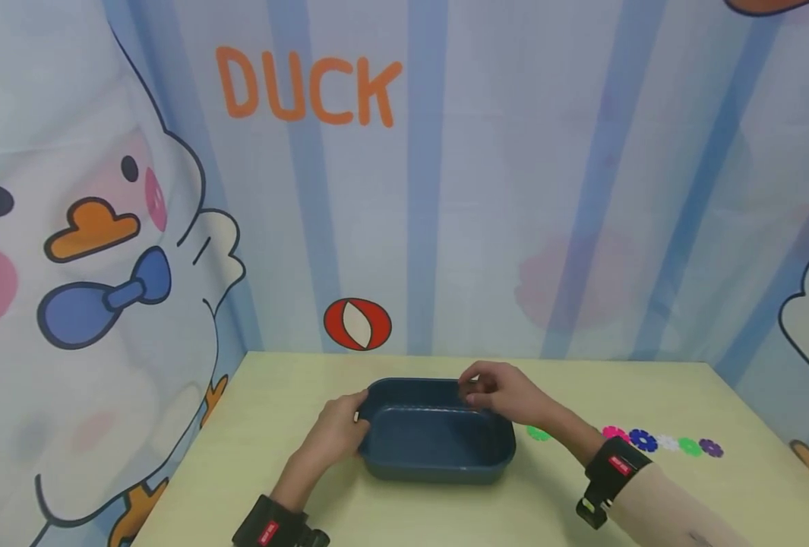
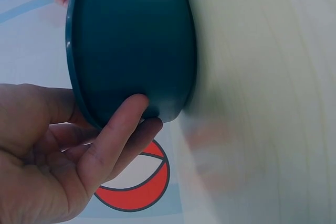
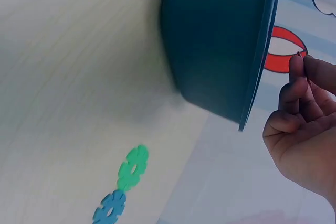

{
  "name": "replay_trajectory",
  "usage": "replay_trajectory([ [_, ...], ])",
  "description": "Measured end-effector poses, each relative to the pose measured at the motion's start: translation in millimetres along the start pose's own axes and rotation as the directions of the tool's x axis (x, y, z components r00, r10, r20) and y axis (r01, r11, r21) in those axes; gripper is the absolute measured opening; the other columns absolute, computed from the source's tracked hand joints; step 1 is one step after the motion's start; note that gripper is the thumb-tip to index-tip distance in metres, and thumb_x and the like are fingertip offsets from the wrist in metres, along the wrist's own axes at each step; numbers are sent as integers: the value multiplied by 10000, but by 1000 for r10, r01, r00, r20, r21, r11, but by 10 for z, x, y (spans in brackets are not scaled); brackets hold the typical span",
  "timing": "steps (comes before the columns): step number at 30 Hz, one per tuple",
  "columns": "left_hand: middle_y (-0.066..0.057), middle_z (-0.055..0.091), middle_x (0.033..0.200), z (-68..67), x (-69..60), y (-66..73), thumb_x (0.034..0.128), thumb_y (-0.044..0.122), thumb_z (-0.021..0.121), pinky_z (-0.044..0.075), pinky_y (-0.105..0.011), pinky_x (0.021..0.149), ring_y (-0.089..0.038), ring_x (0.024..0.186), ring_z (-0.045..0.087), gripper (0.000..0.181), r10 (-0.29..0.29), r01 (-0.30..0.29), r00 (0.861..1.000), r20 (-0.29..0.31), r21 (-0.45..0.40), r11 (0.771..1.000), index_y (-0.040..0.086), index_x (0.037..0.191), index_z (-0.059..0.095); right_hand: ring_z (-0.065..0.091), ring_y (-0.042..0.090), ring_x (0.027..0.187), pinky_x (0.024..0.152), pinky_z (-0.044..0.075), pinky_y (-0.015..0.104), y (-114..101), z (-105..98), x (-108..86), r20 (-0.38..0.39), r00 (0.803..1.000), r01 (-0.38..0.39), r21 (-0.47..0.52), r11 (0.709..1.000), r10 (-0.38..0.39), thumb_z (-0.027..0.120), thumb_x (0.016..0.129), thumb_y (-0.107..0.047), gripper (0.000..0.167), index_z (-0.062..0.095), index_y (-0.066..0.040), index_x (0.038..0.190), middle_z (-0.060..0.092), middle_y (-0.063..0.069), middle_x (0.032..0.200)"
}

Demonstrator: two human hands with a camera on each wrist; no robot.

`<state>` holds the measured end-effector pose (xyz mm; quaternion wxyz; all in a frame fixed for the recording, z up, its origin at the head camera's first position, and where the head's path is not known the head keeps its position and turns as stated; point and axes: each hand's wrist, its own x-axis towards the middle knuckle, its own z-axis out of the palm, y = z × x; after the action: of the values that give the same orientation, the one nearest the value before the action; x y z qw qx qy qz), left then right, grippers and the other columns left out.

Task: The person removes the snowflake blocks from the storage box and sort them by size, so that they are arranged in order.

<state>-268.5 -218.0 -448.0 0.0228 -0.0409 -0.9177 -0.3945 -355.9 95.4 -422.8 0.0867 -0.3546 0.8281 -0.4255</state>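
Observation:
A dark blue plastic basin [image 1: 438,471] stands on the table in front of me. My left hand [image 1: 339,433] grips its left end at the rim. In the left wrist view, fingers [image 2: 118,135] lie along the outer wall of the basin [image 2: 131,40]. My right hand [image 1: 507,391] is above the basin's back right corner. Seen from the right wrist, thumb and forefinger of that hand [image 3: 310,124] pinch a thin dark piece [image 3: 301,54], almost edge-on, so its kind is hidden.
Right of the basin lies a green flower-shaped disc [image 1: 538,434], partly hidden. Farther right runs a row of similar discs: pink [image 1: 614,434], blue [image 1: 643,440], white [image 1: 667,442], green [image 1: 690,447] and purple [image 1: 710,448]. A printed duck curtain [image 1: 486,190] hangs behind the pale yellow table [image 1: 295,380].

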Motion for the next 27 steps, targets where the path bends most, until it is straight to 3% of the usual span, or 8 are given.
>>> replay_trajectory([
  [5, -338, 538, 1502, 0, 3, -3, 954, -72, 564, 563, -279, 470, -138, 543, 655, 579, -7, 7, 1000, -2, -13, 1000, -120, 1523, 471, 681, 327, 784, 639, 547, 304, 61, -124, -118, -39, 998, -48, 18, 999, 48, 687, 990, -42, 215, 658, 0, 1199, 671, 160, 807],
  [17, -335, 537, 1506, -2, -6, -5, 950, -65, 565, 555, -299, 476, -126, 514, 611, 586, -8, 8, 1000, -5, -19, 1000, -115, 1526, 471, 650, 176, 740, 606, 523, 306, 438, -375, -536, -129, 987, -90, 23, 996, 92, 673, 1016, -91, 250, 674, 3, 1248, 731, 186, 896],
  [27, -322, 549, 1502, 12, 6, -4, 954, -63, 571, 548, -297, 481, -113, 505, 597, 582, -13, 13, 1000, -10, -8, 1000, -108, 1526, 475, 653, 192, 750, 635, 548, 307, 608, -576, -813, -194, 964, -171, 58, 984, 179, 687, 1003, -76, 258, 617, 31, 1227, 719, 170, 896],
])
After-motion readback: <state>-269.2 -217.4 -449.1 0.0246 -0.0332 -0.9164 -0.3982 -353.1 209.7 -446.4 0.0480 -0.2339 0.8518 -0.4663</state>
